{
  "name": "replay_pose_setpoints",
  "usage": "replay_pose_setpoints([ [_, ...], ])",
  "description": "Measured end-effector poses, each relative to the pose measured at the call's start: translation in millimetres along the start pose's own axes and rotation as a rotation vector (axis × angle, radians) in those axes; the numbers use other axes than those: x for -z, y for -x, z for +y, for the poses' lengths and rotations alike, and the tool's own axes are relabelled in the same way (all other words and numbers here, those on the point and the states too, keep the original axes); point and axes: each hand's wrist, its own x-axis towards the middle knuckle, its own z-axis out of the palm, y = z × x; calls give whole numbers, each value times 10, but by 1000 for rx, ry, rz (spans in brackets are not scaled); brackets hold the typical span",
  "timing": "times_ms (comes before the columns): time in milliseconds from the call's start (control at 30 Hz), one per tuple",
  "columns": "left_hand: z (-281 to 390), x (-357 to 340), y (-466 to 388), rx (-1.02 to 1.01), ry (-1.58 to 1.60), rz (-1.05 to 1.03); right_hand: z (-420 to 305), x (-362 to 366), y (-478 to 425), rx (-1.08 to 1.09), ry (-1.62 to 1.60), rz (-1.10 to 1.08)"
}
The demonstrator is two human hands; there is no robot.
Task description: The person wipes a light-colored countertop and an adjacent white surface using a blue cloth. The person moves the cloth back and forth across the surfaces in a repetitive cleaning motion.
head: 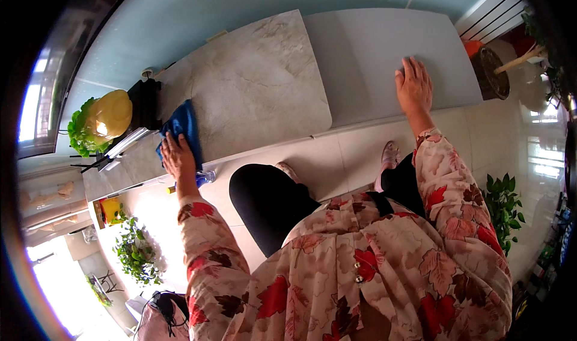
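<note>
My left hand (177,155) presses on a blue cloth (184,123) at the front edge of a marble-patterned cabinet top (257,79). Part of the cloth is hidden under the fingers. Farther right, my right hand (414,84) rests palm down on a lower-looking plain grey top (360,61), with nothing in it. A clear bottle with a purple-blue tint (205,177) stands or lies just past my left wrist, partly covered by it.
Left of the cloth are a black stand (146,102), a yellow rounded pot (110,113) with green leaves and a wall-side television (49,97). A dark planter (491,72) stands at the right end. Leafy plants (137,251) are on the left floor side.
</note>
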Motion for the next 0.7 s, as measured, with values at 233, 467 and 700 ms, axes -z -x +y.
replay_pose_setpoints([
  [233, 422, 57, -71, 308, -34, -65, -23, 12, 19, -38, 8, -72],
  [467, 1961, 282, 828, -341, 66, 0, -30, 48, 22, -40, 16, -65],
  [700, 2389, 461, 1311, -550, 131, -58, -53, 74, 16, -38, -14, -71],
])
